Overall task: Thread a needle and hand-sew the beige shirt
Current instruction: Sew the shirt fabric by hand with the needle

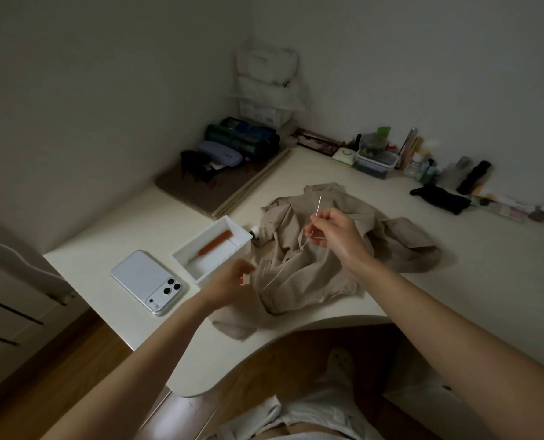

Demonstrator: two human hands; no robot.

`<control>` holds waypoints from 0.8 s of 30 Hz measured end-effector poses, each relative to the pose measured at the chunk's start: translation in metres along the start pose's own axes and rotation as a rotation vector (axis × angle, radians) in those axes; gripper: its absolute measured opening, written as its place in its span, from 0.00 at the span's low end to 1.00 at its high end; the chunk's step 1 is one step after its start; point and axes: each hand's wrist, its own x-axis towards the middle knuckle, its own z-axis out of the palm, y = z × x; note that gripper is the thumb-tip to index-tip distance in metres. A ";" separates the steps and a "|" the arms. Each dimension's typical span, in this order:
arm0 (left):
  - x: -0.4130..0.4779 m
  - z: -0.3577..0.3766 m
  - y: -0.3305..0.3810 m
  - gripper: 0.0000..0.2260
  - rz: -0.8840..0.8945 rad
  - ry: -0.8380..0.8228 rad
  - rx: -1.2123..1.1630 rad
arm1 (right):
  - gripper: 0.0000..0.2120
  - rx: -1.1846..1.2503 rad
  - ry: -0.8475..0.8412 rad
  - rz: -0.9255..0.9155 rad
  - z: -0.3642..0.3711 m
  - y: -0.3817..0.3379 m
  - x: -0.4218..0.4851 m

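**Right hand.** The right hand (334, 230) is raised above the beige shirt (299, 290). Thumb and forefinger are pressed together on the lower shaft of the sewing needle (319, 205); the remaining fingers are curled under. The needle stands nearly upright, with its free end toward 12 o'clock.

**Thread.** A pale thread (280, 270) runs from the right hand's pinch toward 7 o'clock, across the shirt, to the area of the left hand.

**Left hand.** The left hand (229, 281) is at the shirt's 9 o'clock edge, just beside the fabric. Its fingers are curled inward. The hand is blurred: whether it pinches the thread end cannot be told.

**Task item location.** The shirt lies crumpled on the cream desk (454, 296), in the middle of the view. One corner hangs over the desk's curved front edge at 7 o'clock.

**Item count.**
- Hands: two.
- Needle: one.
- Visible thread strand: one.
- Shirt: one.
- White open tray (240, 231): one, at 10 o'clock of the shirt, just beside it.
- Orange-handled seam ripper (215, 243): one, lying diagonally inside the tray.
- White smartphone (143, 277): one, face down, at 8 o'clock of the tray and near it.
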 end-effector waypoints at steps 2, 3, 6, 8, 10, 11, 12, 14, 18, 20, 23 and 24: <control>-0.001 -0.006 0.017 0.21 0.060 0.007 -0.180 | 0.05 -0.009 -0.012 -0.002 -0.002 -0.001 0.001; -0.003 -0.008 0.030 0.22 0.090 -0.025 -0.235 | 0.06 -0.016 -0.022 -0.006 -0.002 -0.002 0.002; -0.012 -0.006 0.065 0.21 0.148 -0.232 -0.336 | 0.07 0.004 -0.048 -0.008 -0.003 -0.006 0.004; -0.017 -0.004 0.075 0.14 0.194 -0.336 -0.462 | 0.07 0.041 -0.046 0.021 -0.008 -0.005 0.011; -0.022 -0.006 0.079 0.09 0.253 -0.318 -0.586 | 0.06 0.080 0.014 0.088 -0.017 0.002 0.021; -0.023 -0.009 0.079 0.10 0.261 -0.265 -0.633 | 0.06 0.086 0.056 0.126 -0.022 0.006 0.025; -0.022 -0.013 0.078 0.11 0.257 -0.208 -0.681 | 0.06 0.074 0.093 0.165 -0.027 0.012 0.029; -0.021 -0.023 0.076 0.13 0.259 -0.129 -0.779 | 0.07 0.052 0.133 0.232 -0.034 0.025 0.034; -0.023 -0.039 0.080 0.13 0.340 -0.032 -0.880 | 0.12 0.048 0.192 0.350 -0.037 0.051 0.034; -0.026 -0.043 0.084 0.14 0.367 0.003 -0.928 | 0.12 0.047 0.218 0.400 -0.036 0.056 0.032; -0.029 -0.047 0.086 0.14 0.386 0.037 -0.924 | 0.14 0.137 0.259 0.467 -0.033 0.057 0.028; -0.029 -0.048 0.085 0.13 0.387 0.044 -0.884 | 0.14 0.154 0.259 0.470 -0.031 0.057 0.027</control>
